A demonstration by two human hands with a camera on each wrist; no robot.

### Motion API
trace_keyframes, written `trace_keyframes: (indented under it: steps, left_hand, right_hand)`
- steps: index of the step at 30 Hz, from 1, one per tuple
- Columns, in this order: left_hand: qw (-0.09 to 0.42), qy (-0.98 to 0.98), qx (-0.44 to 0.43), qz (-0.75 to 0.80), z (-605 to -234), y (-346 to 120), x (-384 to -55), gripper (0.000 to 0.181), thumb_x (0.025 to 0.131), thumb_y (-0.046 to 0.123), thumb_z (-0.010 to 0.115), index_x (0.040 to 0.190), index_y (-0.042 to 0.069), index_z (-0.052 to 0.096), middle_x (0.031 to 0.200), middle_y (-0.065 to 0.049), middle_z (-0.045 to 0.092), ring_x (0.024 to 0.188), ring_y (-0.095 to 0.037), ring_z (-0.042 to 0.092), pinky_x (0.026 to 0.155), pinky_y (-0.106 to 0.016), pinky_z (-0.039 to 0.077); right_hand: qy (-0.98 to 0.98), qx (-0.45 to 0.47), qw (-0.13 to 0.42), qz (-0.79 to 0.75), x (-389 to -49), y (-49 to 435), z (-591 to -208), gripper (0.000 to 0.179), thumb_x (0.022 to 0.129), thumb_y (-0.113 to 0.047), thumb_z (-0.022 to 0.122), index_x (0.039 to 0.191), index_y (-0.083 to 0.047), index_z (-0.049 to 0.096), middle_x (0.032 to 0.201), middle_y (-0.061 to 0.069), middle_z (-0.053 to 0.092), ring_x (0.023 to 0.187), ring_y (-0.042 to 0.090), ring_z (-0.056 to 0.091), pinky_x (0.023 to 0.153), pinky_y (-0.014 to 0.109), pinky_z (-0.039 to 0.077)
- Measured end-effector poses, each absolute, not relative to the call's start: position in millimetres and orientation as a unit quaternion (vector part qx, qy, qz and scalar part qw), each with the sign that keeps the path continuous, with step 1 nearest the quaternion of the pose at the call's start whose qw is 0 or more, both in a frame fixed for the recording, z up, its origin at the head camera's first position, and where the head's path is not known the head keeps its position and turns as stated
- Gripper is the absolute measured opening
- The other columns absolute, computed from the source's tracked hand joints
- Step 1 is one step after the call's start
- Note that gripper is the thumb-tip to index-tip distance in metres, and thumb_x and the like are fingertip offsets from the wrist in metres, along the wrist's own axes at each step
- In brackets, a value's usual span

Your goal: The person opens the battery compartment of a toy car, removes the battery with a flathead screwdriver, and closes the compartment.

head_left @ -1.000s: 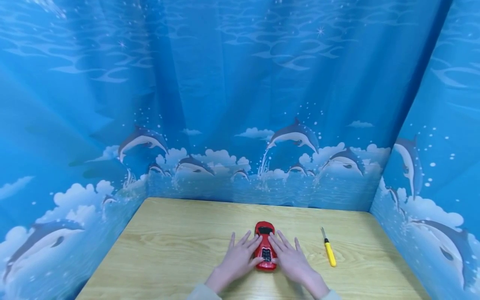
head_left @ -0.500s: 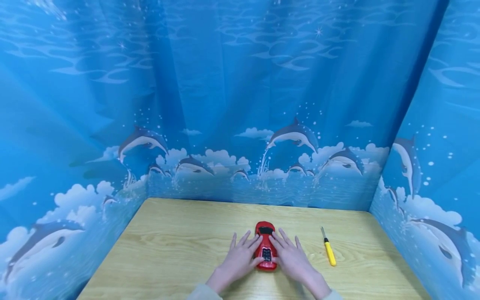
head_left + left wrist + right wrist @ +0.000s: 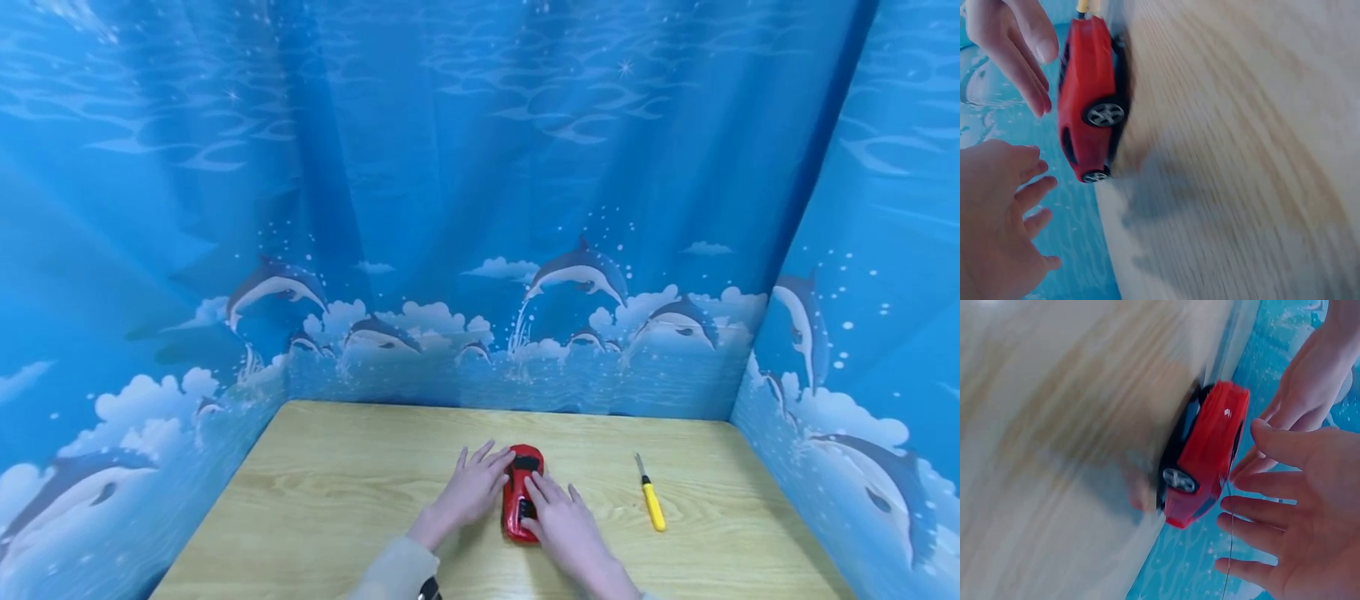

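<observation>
A red toy sports car (image 3: 512, 527) with black windows stands on the wooden table between both hands. My left hand (image 3: 471, 490) is beside its left side, fingers spread and straight, fingertips overlapping the front edge in the head view. Over the car's right rear, my right hand (image 3: 567, 527) has its fingers extended, fingertips overlapping the roof. The left wrist view has the car (image 3: 1088, 87) on its wheels, with a gap between it and my left hand (image 3: 1000, 219). In the right wrist view, my right hand's fingers (image 3: 1260, 509) are straight, close above the car (image 3: 1213, 437).
A screwdriver (image 3: 651, 500) with a yellow handle lies on the table (image 3: 360, 475) to the right of the car. Blue dolphin-print curtains (image 3: 450, 208) enclose the table at the back and both sides. A black band (image 3: 429, 589) shows at my left cuff.
My left hand has slid forward and lifted off the car's side. My right hand has shifted left and back over the car. The car's rear has turned slightly left; the head view shifted a little.
</observation>
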State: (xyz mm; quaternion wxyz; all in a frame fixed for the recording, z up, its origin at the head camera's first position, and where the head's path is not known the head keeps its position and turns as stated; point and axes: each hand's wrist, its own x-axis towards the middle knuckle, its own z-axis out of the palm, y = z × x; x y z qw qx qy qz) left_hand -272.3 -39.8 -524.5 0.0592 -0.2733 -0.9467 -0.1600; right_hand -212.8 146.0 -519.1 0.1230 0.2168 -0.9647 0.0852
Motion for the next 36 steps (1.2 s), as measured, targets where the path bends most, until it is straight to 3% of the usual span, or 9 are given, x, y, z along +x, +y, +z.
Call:
trace_keyframes:
  steps: [9, 18, 23, 36]
  left_hand:
    - [0.020, -0.943, -0.297, -0.153, -533.0, -39.6, -281.1, 0.044, 0.106, 0.020, 0.051, 0.149, 0.021, 0.052, 0.153, -0.001, 0.051, 0.147, -0.031, 0.037, 0.117, -0.068, 0.025]
    - [0.048, -0.943, -0.301, -0.130, -531.0, -38.2, -278.4, 0.044, 0.104, 0.019, 0.055, 0.148, 0.019, 0.054, 0.152, -0.003, 0.052, 0.145, -0.032, 0.040, 0.114, -0.068, 0.029]
    - [0.046, -0.947, -0.292, -0.126, -530.9, -37.7, -276.4, 0.043, 0.104, 0.020, 0.055, 0.147, 0.020, 0.055, 0.151, -0.003, 0.053, 0.146, -0.031, 0.040, 0.116, -0.068, 0.028]
    - [0.054, -0.950, -0.280, -0.131, -531.3, -52.4, -266.6, 0.038, 0.103, 0.021, 0.056, 0.140, 0.019, 0.061, 0.147, -0.005, 0.056, 0.144, -0.030, 0.043, 0.116, -0.065, 0.029]
  right_hand:
    - [-0.963, 0.219, 0.153, 0.045, -210.4, 132.3, -526.2, 0.068, 0.085, -0.049, 0.074, 0.125, 0.005, 0.068, 0.132, 0.024, 0.064, 0.120, 0.035, 0.064, 0.106, 0.054, 0.047]
    - [-0.959, 0.209, 0.189, 0.026, -214.2, 124.0, -524.9, 0.069, 0.081, -0.050, 0.078, 0.119, 0.006, 0.070, 0.124, 0.023, 0.069, 0.114, 0.034, 0.068, 0.103, 0.052, 0.050]
    - [-0.958, 0.214, 0.190, 0.020, -215.3, 125.7, -523.3, 0.069, 0.076, -0.047, 0.085, 0.118, 0.005, 0.070, 0.121, 0.021, 0.070, 0.113, 0.033, 0.068, 0.102, 0.052, 0.051]
    - [-0.951, 0.268, 0.146, 0.038, -210.5, 145.5, -523.0, 0.064, 0.077, -0.028, 0.085, 0.129, 0.003, 0.065, 0.134, 0.019, 0.064, 0.122, 0.032, 0.062, 0.106, 0.056, 0.047]
